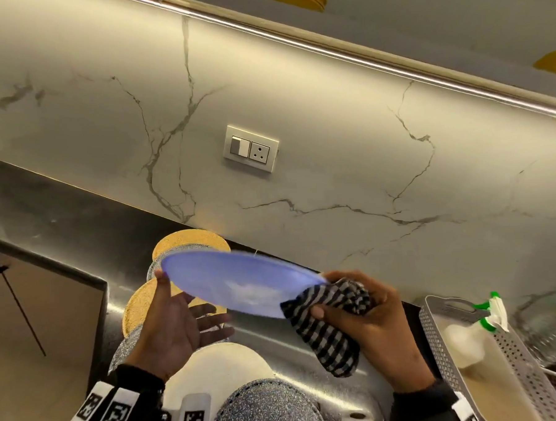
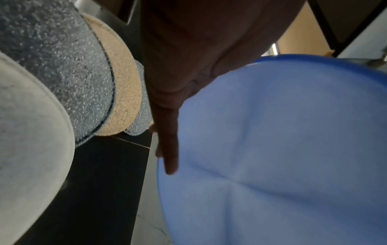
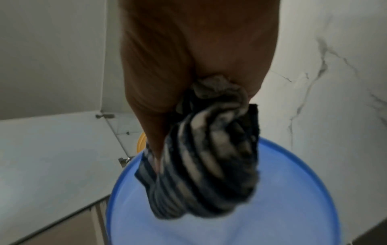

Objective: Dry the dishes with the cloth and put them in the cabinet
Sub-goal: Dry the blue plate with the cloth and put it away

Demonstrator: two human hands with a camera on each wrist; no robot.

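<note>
The blue plate (image 1: 238, 283) is blurred; its right rim is hidden by the striped cloth (image 1: 327, 323)

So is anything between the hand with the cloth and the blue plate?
Nothing visible: the right hand presses the striped black-and-white cloth straight against the round blue plastic plate.

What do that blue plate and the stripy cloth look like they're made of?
Blue plate: probably plastic, since it is slightly translucent with a smooth, faintly glossy sheen and faint moulded lines underneath. Cloth: soft woven fabric, likely cotton, since it bunches and drapes with dark and pale stripes.
</note>
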